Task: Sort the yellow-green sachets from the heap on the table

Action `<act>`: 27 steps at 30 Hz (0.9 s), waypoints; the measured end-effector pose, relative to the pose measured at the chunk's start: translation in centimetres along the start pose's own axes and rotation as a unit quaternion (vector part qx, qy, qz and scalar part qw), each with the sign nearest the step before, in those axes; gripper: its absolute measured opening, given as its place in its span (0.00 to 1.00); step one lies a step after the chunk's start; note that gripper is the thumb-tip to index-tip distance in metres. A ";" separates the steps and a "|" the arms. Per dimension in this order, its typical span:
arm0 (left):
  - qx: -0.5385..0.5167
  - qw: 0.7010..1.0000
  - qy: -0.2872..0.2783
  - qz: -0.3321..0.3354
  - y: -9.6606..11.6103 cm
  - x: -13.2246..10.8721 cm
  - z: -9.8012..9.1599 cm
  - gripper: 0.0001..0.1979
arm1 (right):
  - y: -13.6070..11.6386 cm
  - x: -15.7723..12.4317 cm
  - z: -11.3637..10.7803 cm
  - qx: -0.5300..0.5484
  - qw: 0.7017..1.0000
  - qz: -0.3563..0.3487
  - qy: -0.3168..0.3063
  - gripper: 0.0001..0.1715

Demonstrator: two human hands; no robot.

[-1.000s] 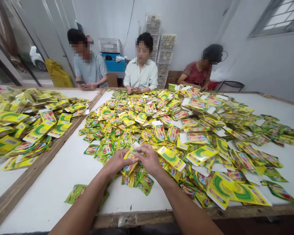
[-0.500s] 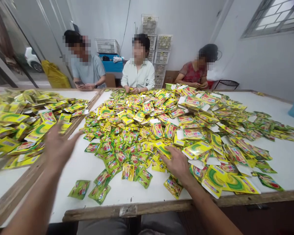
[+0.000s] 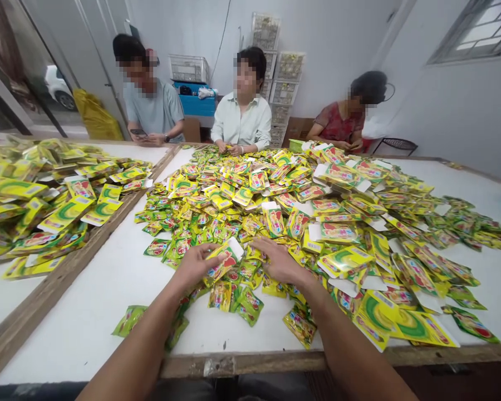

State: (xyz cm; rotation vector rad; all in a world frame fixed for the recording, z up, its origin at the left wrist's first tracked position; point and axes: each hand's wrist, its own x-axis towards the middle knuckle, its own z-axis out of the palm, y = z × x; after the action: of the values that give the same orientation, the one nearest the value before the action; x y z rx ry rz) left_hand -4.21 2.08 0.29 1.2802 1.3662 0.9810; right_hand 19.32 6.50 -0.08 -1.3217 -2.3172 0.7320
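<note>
Between the thumb and fingers of my left hand (image 3: 195, 267) is a small yellow carton (image 3: 225, 260), tilted, with its white end flap open toward the upper right. Close to that flap, my right hand (image 3: 280, 262) reaches over the loose sachets with fingers stretched out and slightly bent. Its fingertips touch or hover just above a yellow-green sachet (image 3: 254, 254); I cannot tell which. Green and yellow sachets (image 3: 248, 305) lie below both hands. A heap of yellow cartons (image 3: 334, 231), several with open white flaps, rises beyond my right hand.
A wooden strip (image 3: 67, 278) divides the white table (image 3: 121, 262). Left of it lies another heap of yellow cartons (image 3: 67, 214). Three people (image 3: 242, 120) sit along the far side. Stacked white crates (image 3: 284, 92) stand behind them. A wooden edge (image 3: 275, 362) runs along the front.
My left hand has moved right, from beside the left heap to the middle, and now holds a carton. The carton under my right hand is gone from there; that hand has shifted slightly left.
</note>
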 end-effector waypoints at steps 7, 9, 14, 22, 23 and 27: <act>-0.005 0.998 0.039 -0.047 0.5 0.3 0.3 0.20 | 0.7 1.2 1.4 0.027 0.990 0.009 0.140 0.16; -0.005 0.999 0.030 -0.043 0.9 0.1 0.6 0.20 | 0.1 1.3 1.4 0.087 0.977 0.057 0.187 0.18; -0.038 0.999 -0.038 -0.003 0.5 0.2 1.2 0.20 | -1.4 1.1 2.0 0.176 0.966 0.061 0.180 0.15; -0.015 0.995 -0.099 -0.012 0.1 0.3 1.2 0.18 | -1.4 1.0 1.8 0.200 0.979 0.022 0.035 0.10; -0.010 0.995 -0.102 -0.010 0.2 0.2 1.2 0.17 | -1.4 1.0 1.8 0.205 0.978 0.021 0.030 0.11; -0.054 0.992 -0.109 -0.027 0.4 0.2 1.3 0.15 | -1.8 1.1 2.3 0.236 0.970 0.029 0.046 0.14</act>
State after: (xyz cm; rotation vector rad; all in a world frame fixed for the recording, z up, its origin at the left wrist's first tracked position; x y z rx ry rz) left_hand -2.85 2.19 0.37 1.2246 1.1573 0.8403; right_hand 16.30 6.10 -0.69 -1.1739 -1.8782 1.1299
